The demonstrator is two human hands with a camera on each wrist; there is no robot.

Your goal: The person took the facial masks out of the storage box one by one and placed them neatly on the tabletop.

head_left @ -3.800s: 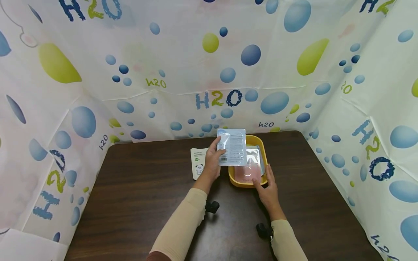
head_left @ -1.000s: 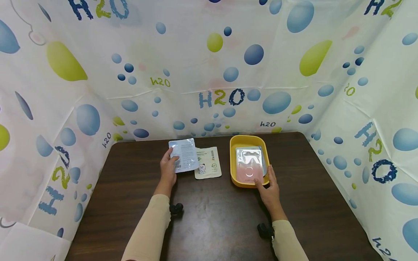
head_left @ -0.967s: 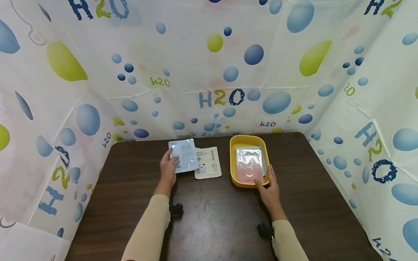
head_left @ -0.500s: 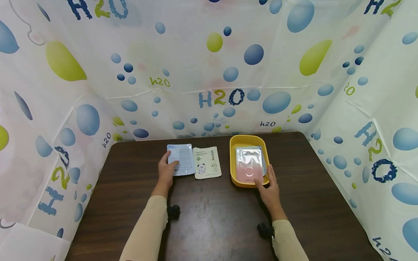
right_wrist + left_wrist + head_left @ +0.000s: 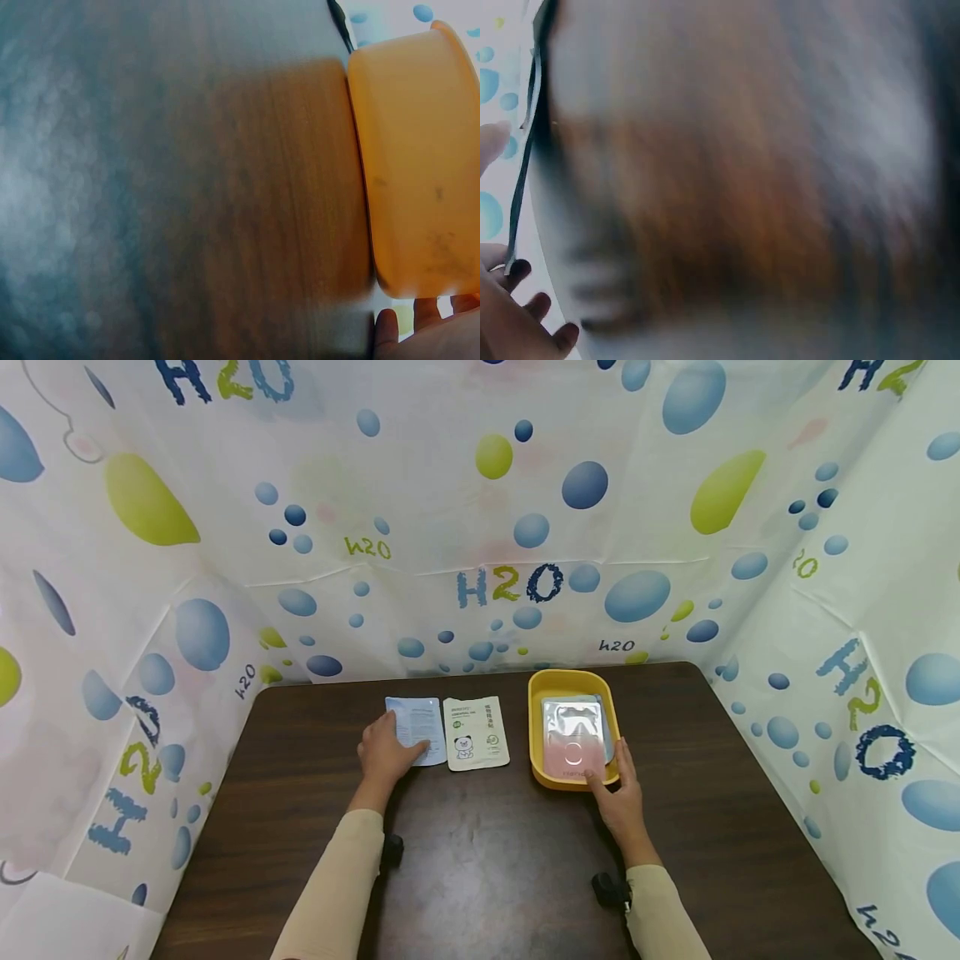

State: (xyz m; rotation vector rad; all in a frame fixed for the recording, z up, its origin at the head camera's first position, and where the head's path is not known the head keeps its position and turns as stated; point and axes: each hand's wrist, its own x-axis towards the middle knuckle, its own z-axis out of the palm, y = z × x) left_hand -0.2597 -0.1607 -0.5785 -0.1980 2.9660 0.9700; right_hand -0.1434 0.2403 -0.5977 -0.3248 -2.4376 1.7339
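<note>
In the head view my left hand [image 5: 386, 750] is over a flat light-blue packet [image 5: 420, 727] on the table, covering its lower left part. Its thumb and fingers are spread apart over the packet's near end. The left wrist view catches parted fingers [image 5: 536, 307] at the lower left. Just right of the blue packet lies a white packet [image 5: 476, 735] with a bear drawing and green print. My right hand [image 5: 621, 797] grips the near right corner of a yellow plastic basket [image 5: 537, 727], thumb at the front rim. Inside lies a pink and silver packet [image 5: 573, 758].
A bluish packet [image 5: 606, 735] shows from under the pink and silver one. The dark wooden table [image 5: 480, 877] meets a white curtain [image 5: 420, 527] with blue and green dots behind it. A white object [image 5: 75, 914] stands off the left edge.
My left hand has carried the blue packet leftwards from over the basket, laid it beside the white one and loosened its fingers. The right hand stays at the basket.
</note>
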